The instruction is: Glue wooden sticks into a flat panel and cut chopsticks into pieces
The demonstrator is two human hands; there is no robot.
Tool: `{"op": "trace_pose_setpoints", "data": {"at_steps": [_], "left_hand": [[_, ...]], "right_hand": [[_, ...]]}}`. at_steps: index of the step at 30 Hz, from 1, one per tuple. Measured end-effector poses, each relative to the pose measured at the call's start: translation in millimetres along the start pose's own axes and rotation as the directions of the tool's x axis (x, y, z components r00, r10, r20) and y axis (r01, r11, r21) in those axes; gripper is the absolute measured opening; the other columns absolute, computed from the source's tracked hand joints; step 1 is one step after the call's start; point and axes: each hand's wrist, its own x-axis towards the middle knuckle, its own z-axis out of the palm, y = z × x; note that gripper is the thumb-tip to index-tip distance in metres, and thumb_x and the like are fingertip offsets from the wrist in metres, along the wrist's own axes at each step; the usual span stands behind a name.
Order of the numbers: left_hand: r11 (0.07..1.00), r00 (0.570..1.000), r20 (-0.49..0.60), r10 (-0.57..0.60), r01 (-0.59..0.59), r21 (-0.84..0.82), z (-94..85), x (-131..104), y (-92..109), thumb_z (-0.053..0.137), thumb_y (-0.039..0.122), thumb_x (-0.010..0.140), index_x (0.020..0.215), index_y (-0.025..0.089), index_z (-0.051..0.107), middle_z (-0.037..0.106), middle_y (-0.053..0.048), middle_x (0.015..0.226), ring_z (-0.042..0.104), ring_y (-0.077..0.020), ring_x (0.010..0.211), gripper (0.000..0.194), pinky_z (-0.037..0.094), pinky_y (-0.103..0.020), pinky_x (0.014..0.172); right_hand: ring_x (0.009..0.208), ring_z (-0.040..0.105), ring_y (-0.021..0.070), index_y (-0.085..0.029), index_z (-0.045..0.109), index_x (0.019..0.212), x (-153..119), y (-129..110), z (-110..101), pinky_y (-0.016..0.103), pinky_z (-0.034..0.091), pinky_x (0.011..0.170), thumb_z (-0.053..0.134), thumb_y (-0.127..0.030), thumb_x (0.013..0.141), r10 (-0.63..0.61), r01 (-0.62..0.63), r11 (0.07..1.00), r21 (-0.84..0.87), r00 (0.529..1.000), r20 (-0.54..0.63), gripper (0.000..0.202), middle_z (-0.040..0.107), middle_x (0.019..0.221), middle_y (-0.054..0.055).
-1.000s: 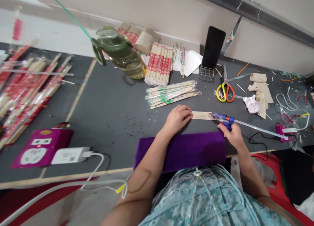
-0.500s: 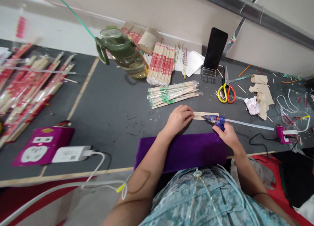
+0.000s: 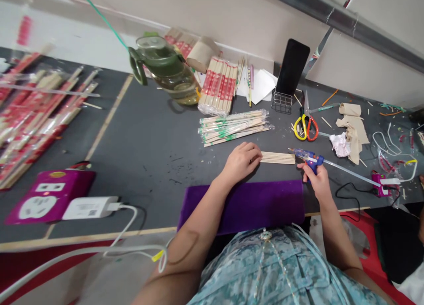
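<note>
A flat row of pale wooden chopsticks [image 3: 278,157] lies side by side on the dark grey table. My left hand [image 3: 243,160] rests over the row's left end with fingers curled down on it, hiding that end. In my right hand [image 3: 317,179] is a blue hot glue gun [image 3: 306,156], its nozzle pointing left just above the row's right end. A long clear glue stick [image 3: 347,171] runs out of the gun's back. Between my forearms, a purple cloth pad [image 3: 261,205] lies along the table's front edge.
Green-marked wrapped chopsticks [image 3: 235,127] and a red-marked bundle [image 3: 218,86] lie behind my left hand, near a tilted jug [image 3: 172,75]. Scissors [image 3: 306,122], a phone [image 3: 292,69] on a wire stand and crumpled paper [image 3: 340,144] stand further right. Purple power sockets [image 3: 53,194] with cables sit left.
My right hand has drawn the glue gun rightward, from over the middle of the chopstick row to its right end, baring more of the row. My left hand stays in place.
</note>
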Motion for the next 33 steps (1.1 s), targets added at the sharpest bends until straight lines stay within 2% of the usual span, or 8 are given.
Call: {"op": "trace_pose_setpoints", "data": {"at_steps": [4, 9, 12, 14, 18, 26, 33], "left_hand": [[1.0, 1.0, -0.013, 0.006, -0.006, -0.003, 0.0, 0.0, 0.7, 0.054, 0.025, 0.096, 0.091, 0.02, 0.068, 0.068, -0.009, 0.104, 0.058, -0.024, 0.093, 0.015, 0.049, -0.04, 0.087], [1.0, 1.0, -0.022, 0.0, 0.0, -0.022, 0.3, 0.0, -0.4, 0.057, 0.025, 0.095, 0.089, 0.021, 0.07, 0.067, -0.009, 0.107, 0.058, -0.0248, 0.096, 0.014, 0.049, -0.041, 0.089], [1.0, 1.0, -0.013, -0.002, 0.002, -0.022, 1.0, -0.2, -1.6, 0.057, 0.025, 0.095, 0.088, 0.021, 0.07, 0.067, -0.009, 0.107, 0.058, -0.0244, 0.096, 0.015, 0.049, -0.041, 0.089], [1.0, 1.0, -0.006, -0.001, 0.001, -0.017, 1.5, -0.5, -2.6, 0.057, 0.026, 0.096, 0.089, 0.021, 0.07, 0.067, -0.008, 0.107, 0.058, -0.0242, 0.096, 0.016, 0.048, -0.04, 0.088], [1.0, 1.0, 0.004, -0.001, 0.001, -0.005, 1.7, -1.2, -3.6, 0.057, 0.027, 0.097, 0.089, 0.02, 0.07, 0.067, -0.009, 0.107, 0.058, -0.0243, 0.096, 0.017, 0.048, -0.04, 0.088], [1.0, 1.0, 0.016, -0.019, 0.019, -0.019, -0.6, -0.9, -0.7, 0.057, 0.027, 0.097, 0.09, 0.021, 0.071, 0.067, -0.008, 0.106, 0.058, -0.0242, 0.097, 0.016, 0.048, -0.04, 0.089], [1.0, 1.0, 0.003, -0.002, 0.002, -0.013, 1.0, -1.0, -1.8, 0.057, 0.028, 0.098, 0.09, 0.021, 0.07, 0.068, -0.008, 0.105, 0.058, -0.024, 0.095, 0.017, 0.048, -0.04, 0.087]], "right_hand": [[0.053, 0.055, 0.012, -0.017, 0.072, 0.104, 2.3, 10.5, 8.7, 0.026, 0.046, 0.052, 0.066, -0.052, 0.087, 0.033, -0.029, 0.996, 0.087, 0.999, -0.043, 0.039, 0.072, 0.073, 0.003], [0.049, 0.051, 0.0121, -0.017, 0.073, 0.09, 1.5, 5.3, 10.3, 0.027, 0.045, 0.053, 0.065, -0.052, 0.088, -0.006, 0.003, 0.997, -0.075, 0.999, -0.034, 0.036, 0.063, 0.059, -0.001], [0.056, 0.059, 0.0154, -0.017, 0.074, 0.092, -0.4, 1.9, 9.5, 0.029, 0.05, 0.06, 0.067, -0.054, 0.085, -0.014, 0.024, 0.975, -0.219, 0.999, 0.048, 0.038, 0.07, 0.071, 0.003], [0.067, 0.067, 0.0197, -0.018, 0.074, 0.094, -1.7, 1.8, 10.7, 0.032, 0.053, 0.069, 0.068, -0.054, 0.085, -0.025, 0.054, 0.953, -0.299, 0.995, 0.1, 0.037, 0.075, 0.082, 0.006], [0.088, 0.072, 0.0271, -0.019, 0.073, 0.099, -2.8, 2.5, 16.7, 0.036, 0.053, 0.083, 0.065, -0.051, 0.087, -0.062, 0.11, 0.909, -0.401, 0.989, 0.132, 0.036, 0.078, 0.093, 0.01], [0.088, 0.072, 0.0294, -0.019, 0.071, 0.101, 0.2, -1.9, 25.7, 0.037, 0.054, 0.082, 0.063, -0.048, 0.089, -0.084, 0.165, 0.864, -0.475, 0.979, 0.187, 0.032, 0.078, 0.093, 0.012], [0.091, 0.072, 0.0292, -0.02, 0.07, 0.109, 2.7, -4.1, 30.8, 0.037, 0.053, 0.083, 0.062, -0.045, 0.09, -0.086, 0.18, 0.861, -0.476, 0.973, 0.212, 0.032, 0.078, 0.098, 0.012]]}}
